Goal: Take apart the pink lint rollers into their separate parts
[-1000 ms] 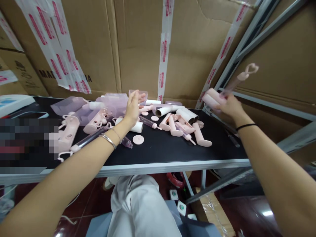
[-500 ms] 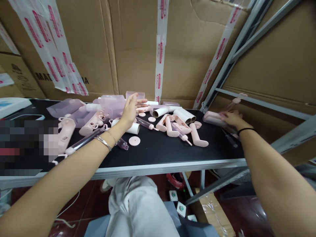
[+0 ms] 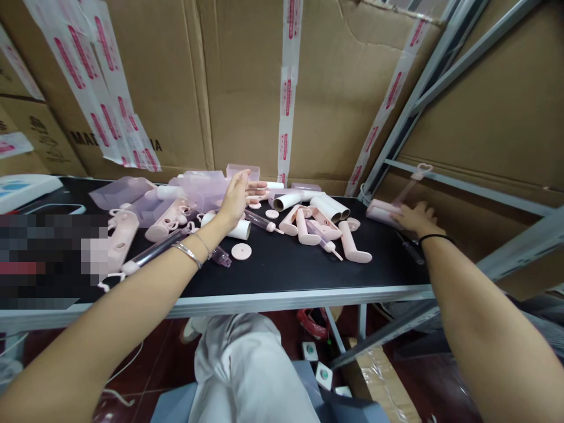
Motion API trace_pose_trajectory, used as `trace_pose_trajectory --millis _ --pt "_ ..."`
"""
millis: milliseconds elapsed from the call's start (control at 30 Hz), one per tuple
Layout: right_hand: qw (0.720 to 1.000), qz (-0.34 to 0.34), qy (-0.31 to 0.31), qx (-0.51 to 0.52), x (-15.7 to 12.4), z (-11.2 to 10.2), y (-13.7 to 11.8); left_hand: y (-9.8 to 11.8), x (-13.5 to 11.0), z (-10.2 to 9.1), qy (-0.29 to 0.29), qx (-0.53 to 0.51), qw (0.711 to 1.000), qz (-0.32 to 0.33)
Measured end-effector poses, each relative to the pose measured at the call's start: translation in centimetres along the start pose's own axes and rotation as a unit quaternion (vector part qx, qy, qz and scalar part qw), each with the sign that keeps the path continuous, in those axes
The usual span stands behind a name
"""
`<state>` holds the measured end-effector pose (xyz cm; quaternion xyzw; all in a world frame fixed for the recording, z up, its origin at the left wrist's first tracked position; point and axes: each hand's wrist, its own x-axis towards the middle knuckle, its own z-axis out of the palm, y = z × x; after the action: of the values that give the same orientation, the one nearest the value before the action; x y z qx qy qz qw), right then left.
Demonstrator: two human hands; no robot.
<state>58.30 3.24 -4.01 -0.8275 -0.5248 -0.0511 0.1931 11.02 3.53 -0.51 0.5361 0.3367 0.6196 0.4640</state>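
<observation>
Head view: left hand (image 3: pixel 235 202) spread, holding nothing, by white tube (image 3: pixel 241 230); right hand (image 3: pixel 416 218) at pink holder (image 3: pixel 381 211), right end of table (image 3: pixel 273 273), grip unclear. Apparently placing; next move calls for steady release.

Brown cardboard (image 3: pixel 242 100) stands as a wall behind the tabletop (image 3: pixel 273 279), which is black with a pale metal front edge. White tape (image 3: pixel 288 88) with red print runs down it in strips, upright at the middle and slanting on both sides; at left it partly covers dark lettering. On the right rises a grey metal frame (image 3: pixel 399 138), with more cardboard behind its bars. Below, the floor (image 3: pixel 154 358) is dark red, tiled and glossy. A carton (image 3: pixel 390 382) lies there, near a blue-grey seat (image 3: pixel 174 405).
</observation>
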Motion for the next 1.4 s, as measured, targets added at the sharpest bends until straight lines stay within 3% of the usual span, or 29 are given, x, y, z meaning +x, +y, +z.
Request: trace_pose_trajectory --millis 33,100,367,500,767,867,967,1033,1100,1200,1267,1400 --pt "0.997 -0.008 -0.031 -0.065 -0.2 -0.4 0.1 0.0 0.0 0.0 -0.001 0.0 1.0 0.0" --pt "0.993 -0.016 -0.062 -0.094 -0.4 -1.1 0.2 0.1 0.0 0.0 0.0 -0.002 1.0 -0.002" --pt "0.99 -0.03 -0.071 -0.114 -3.7 -1.6 -0.4 0.3 -0.1 0.2 -0.002 0.006 1.0 -0.01" --pt "0.979 -0.11 -0.126 -0.118 -7.1 -1.1 0.2 0.4 -0.2 0.3 -0.006 0.007 1.0 -0.014" --pt "0.966 -0.225 -0.089 -0.09 -11.7 -1.5 2.1 0.1 -0.2 0.3 -0.025 0.004 1.0 -0.008" --pt "0.956 -0.263 -0.026 -0.125 -12.4 -2.1 -0.4 -0.1 0.0 0.2 -0.027 0.009 1.0 -0.009" --pt "0.947 -0.314 0.03 -0.062 -12.2 -3.3 -5.3 -0.2 0.2 0.1 -0.031 0.016 0.999 -0.019" --pt "0.94 -0.337 0.042 -0.039 -10.9 -4.1 -9.2 -0.2 0.3 0.1 -0.033 0.023 0.999 -0.025" --pt "0.947 -0.311 0.046 -0.058 -8.7 -4.5 -12.9 -0.2 0.3 0.0 -0.034 0.031 0.999 -0.027" --pt "0.973 -0.214 -0.034 -0.079 -4.9 -3.7 -17.0 -0.1 0.3 0.0 -0.035 0.042 0.998 -0.026" --pt "0.974 -0.169 -0.107 -0.103 -3.3 -2.5 -18.6 -0.1 0.4 -0.1 -0.033 0.045 0.998 -0.025" --pt "0.963 -0.18 -0.157 -0.122 -3.0 0.5 -19.8 -0.2 0.4 -0.5 -0.049 0.1 0.994 -0.022"
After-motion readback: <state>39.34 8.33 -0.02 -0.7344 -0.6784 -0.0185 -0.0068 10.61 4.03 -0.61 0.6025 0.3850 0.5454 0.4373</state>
